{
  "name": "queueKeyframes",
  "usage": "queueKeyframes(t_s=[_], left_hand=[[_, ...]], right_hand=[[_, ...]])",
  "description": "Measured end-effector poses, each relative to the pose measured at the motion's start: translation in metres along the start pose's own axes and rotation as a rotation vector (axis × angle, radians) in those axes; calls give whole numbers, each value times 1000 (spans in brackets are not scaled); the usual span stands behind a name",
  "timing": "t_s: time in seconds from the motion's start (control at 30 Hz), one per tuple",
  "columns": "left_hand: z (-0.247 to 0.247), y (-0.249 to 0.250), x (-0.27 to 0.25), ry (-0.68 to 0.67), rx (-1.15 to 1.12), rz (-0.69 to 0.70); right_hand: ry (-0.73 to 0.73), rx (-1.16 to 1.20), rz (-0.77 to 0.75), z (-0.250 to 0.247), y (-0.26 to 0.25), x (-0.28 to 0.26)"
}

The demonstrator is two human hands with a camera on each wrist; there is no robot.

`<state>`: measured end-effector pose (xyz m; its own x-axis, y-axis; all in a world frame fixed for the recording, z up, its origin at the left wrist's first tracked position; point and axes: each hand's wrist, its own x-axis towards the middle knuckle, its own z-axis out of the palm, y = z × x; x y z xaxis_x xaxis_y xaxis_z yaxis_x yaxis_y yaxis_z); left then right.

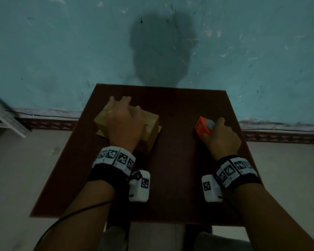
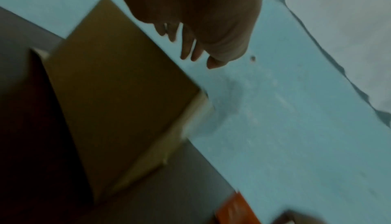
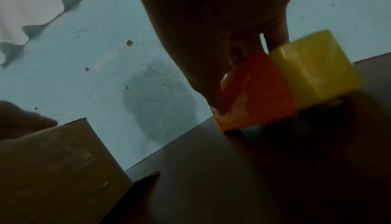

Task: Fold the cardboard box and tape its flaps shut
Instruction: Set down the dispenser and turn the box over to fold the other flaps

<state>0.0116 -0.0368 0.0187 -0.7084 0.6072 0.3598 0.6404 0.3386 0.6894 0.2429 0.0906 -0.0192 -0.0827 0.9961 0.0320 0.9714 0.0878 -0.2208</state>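
A brown cardboard box stands on the left half of the dark red table, with clear tape showing on its side. My left hand lies on top of it, fingers spread and fairly straight, reaching past the far edge. On the right, my right hand grips an orange tape dispenser that touches the table. In the right wrist view the dispenser carries a yellowish tape roll. The box top is hidden under my hand.
A loose flap sticks out flat from the box's base on the right. The small table butts against a teal wall. A grey metal rail leans at the far left. A black cable hangs from my left forearm.
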Motion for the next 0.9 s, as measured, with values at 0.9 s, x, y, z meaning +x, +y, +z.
queueKeyframes(t_s=[0.9], left_hand=[[-34, -49, 32, -69, -450, -456]], right_hand=[[-340, 913, -158, -18, -98, -47]])
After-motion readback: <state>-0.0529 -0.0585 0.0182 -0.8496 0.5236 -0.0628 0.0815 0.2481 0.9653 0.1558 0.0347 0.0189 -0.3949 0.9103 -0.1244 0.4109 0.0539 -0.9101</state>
